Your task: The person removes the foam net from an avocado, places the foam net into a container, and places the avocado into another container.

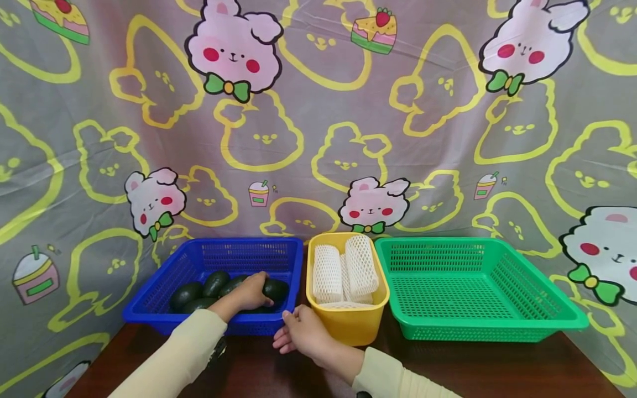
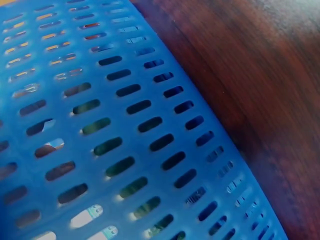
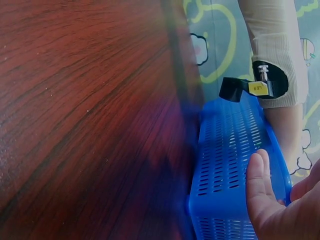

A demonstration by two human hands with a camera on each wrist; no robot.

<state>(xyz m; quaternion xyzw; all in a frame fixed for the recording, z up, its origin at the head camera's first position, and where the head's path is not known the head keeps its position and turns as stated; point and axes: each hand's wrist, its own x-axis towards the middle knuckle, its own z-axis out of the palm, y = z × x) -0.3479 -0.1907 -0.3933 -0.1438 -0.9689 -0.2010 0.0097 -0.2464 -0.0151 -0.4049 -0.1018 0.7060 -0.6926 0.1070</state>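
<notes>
Several dark green avocados (image 1: 215, 283) lie in the blue basket (image 1: 293, 265) on the left. My left hand (image 1: 252, 291) reaches over the basket's front rim and grips the avocado (image 1: 275, 290) at the right end of the group, its thumb toward the front. Part of the fingers is hidden behind that fruit. In front of the basket's right corner hovers my right hand (image 1: 307, 333), fingers loosely extended and holding nothing. The right wrist view also shows this hand (image 3: 280, 210) beside the blue basket wall.
A yellow bin (image 1: 348, 326) with white foam net sleeves (image 1: 360, 265) stands between the blue basket and a green basket (image 1: 478, 326). All rest on a dark brown table (image 1: 259, 370). A patterned curtain (image 1: 308, 110) hangs right behind them. The left wrist view is filled by slotted basket wall.
</notes>
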